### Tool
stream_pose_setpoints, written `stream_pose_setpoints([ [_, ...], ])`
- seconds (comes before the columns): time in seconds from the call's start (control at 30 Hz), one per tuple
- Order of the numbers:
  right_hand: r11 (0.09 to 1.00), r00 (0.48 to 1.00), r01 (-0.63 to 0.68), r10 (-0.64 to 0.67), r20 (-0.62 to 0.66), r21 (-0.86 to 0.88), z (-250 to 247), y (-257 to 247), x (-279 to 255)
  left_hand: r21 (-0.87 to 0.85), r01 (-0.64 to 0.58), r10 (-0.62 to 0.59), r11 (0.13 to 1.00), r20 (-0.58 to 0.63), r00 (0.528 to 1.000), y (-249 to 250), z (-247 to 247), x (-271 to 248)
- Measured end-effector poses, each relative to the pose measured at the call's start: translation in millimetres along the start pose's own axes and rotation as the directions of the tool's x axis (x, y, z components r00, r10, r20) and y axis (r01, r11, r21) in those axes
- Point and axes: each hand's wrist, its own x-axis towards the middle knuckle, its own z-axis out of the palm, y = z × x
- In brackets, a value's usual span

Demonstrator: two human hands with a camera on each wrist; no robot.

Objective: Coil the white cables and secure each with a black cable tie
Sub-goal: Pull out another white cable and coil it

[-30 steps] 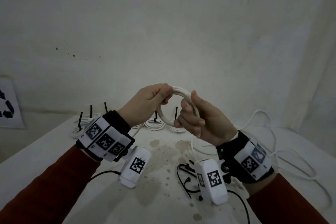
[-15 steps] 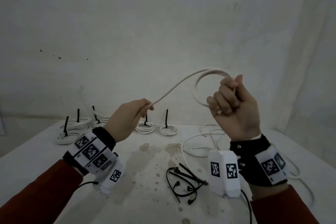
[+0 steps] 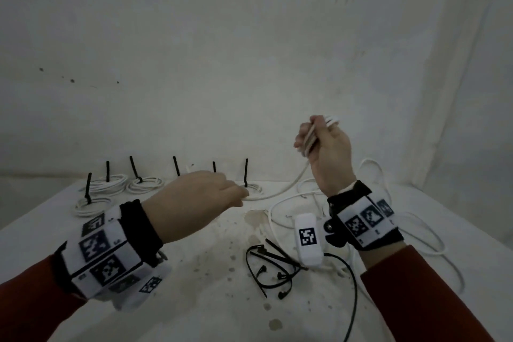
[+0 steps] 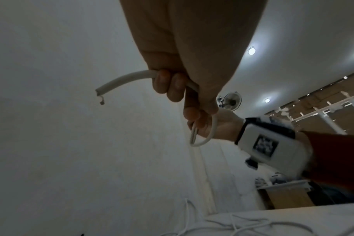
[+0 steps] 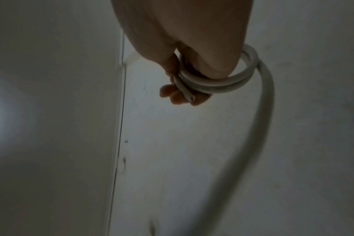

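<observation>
The right hand (image 3: 327,147) is up high (over the desk's right side) and grips two loops of the white cable (image 5: 218,83). The left hand (image 3: 194,200) pinches that cable's loose end lower down. Six tied coils (image 3: 111,184) sit along the desk's (image 3: 194,300) far edge. Loose black ties (image 3: 270,266) lie near the middle.

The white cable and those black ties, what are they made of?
White cable: probably a smooth, slightly glossy plastic jacket; it bends into loops, and its cut end shows a core inside. Black ties: likely thin, flexible plastic strips with small heads, curling on the table.
</observation>
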Motion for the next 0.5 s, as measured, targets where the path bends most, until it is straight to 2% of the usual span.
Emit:
stream_pose_setpoints([
  [0.03, 0.987, 0.999, 0.003, 0.002, 0.035, -0.160, 2.0, 5.4, -2.5, -0.024, 0.001, -0.001, 1.000, 0.004, 1.000, -1.9, -3.2, 1.7],
  [0.1, 0.895, 0.983, 0.041, 0.043, 0.178, -0.443, 4.3, 12.9, -10.1, -0.079, 0.029, -0.028, 0.996, 0.006, 1.000, -7.8, -8.2, 3.7],
  [0.2, 0.698, 0.883, 0.156, 0.218, 0.415, -0.699, 6.8, 15.6, -23.1, -0.148, 0.111, -0.116, 0.983, -0.028, 0.993, -18.9, -15.3, 7.1],
  [0.27, 0.670, 0.801, 0.171, 0.333, 0.498, -0.723, 7.0, 13.1, -29.9, -0.183, 0.147, -0.161, 0.972, -0.065, 0.985, -29.4, -19.0, 10.0],
  [0.33, 0.755, 0.741, 0.081, 0.391, 0.546, -0.651, 6.7, 8.8, -34.9, -0.235, 0.183, -0.202, 0.955, -0.058, 0.978, -41.5, -21.3, 11.8],
  [0.4, 0.799, 0.705, -0.024, 0.439, 0.557, -0.600, 8.2, 3.4, -39.0, -0.297, 0.210, -0.226, 0.931, -0.022, 0.974, -49.4, -21.1, 13.5],
  [0.5, 0.762, 0.676, -0.067, 0.510, 0.532, -0.645, 11.2, -2.4, -43.4, -0.351, 0.211, -0.234, 0.912, -0.024, 0.972, -50.4, -17.4, 19.3],
])
